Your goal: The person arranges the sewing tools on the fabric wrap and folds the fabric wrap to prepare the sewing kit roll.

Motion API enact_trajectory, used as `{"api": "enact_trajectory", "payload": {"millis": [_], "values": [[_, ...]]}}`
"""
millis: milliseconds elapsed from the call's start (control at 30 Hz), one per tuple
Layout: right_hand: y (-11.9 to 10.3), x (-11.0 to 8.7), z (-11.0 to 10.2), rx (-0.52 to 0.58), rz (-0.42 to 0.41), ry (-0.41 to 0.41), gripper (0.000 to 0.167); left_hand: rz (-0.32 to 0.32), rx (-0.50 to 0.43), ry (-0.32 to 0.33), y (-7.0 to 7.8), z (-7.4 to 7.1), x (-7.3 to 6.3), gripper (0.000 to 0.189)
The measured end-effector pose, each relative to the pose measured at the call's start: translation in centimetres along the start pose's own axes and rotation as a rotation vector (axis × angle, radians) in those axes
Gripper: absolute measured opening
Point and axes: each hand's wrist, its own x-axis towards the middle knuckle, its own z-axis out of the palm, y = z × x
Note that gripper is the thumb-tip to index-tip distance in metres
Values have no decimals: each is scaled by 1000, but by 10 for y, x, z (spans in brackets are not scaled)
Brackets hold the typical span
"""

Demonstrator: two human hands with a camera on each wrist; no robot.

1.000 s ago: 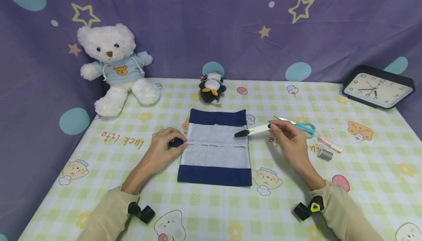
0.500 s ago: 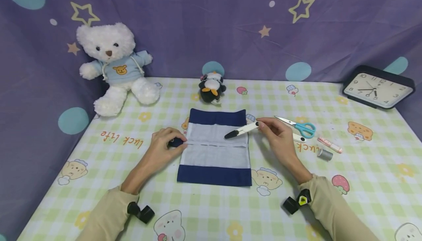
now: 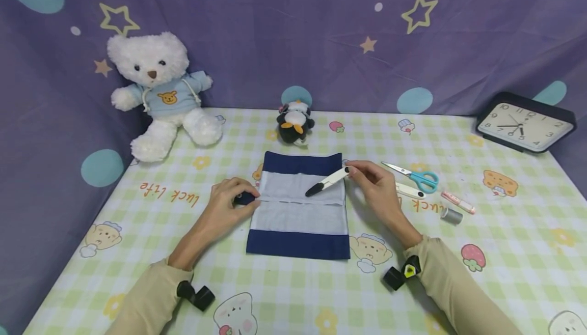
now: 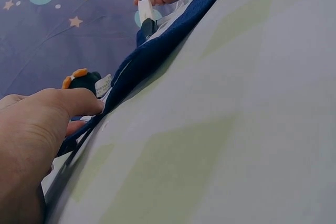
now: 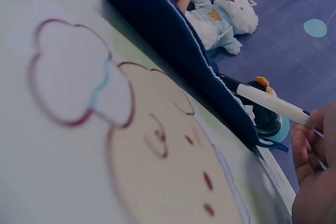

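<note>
A flat piece of cloth (image 3: 298, 217), pale in the middle with navy bands at its far and near edges, lies on the table; a seam runs across its middle. My left hand (image 3: 229, 201) pinches its left edge at the seam, by a small navy tab (image 3: 244, 197). In my right hand (image 3: 378, 188) is a slim white tool with a black end (image 3: 327, 181), pinched by its rear. Tilted down to the left, the black end is over the upper pale panel. From the head view I cannot tell whether it touches. The right wrist view shows the white shaft (image 5: 273, 103) beyond the cloth's navy edge.
Right of the cloth lie blue-handled scissors (image 3: 424, 179), a white piece with a black dot (image 3: 410, 190), a pink-and-white stick (image 3: 458, 202) and a grey thread spool (image 3: 451, 216). Behind are a white teddy bear (image 3: 160, 90), a penguin toy (image 3: 295, 122) and a clock (image 3: 525, 122).
My right hand has moved left with the white tool, bringing its black end farther over the cloth. The white piece by the scissors has come into view. My left hand has stayed put.
</note>
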Motion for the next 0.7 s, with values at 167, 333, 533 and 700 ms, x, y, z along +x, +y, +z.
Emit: {"api": "enact_trajectory", "payload": {"millis": [167, 333, 533, 700], "values": [[0, 6, 5, 25, 4, -30, 20, 8, 2, 5, -1, 0, 0, 12], [-3, 11, 11, 22, 22, -64, 21, 7, -3, 7, -1, 0, 1, 12], [-5, 18, 16, -12, 62, -99, 22, 4, -3, 4, 0, -1, 1, 13], [-6, 24, 19, -35, 74, -143, 23, 4, -4, 4, 0, 0, 1, 13]]}}
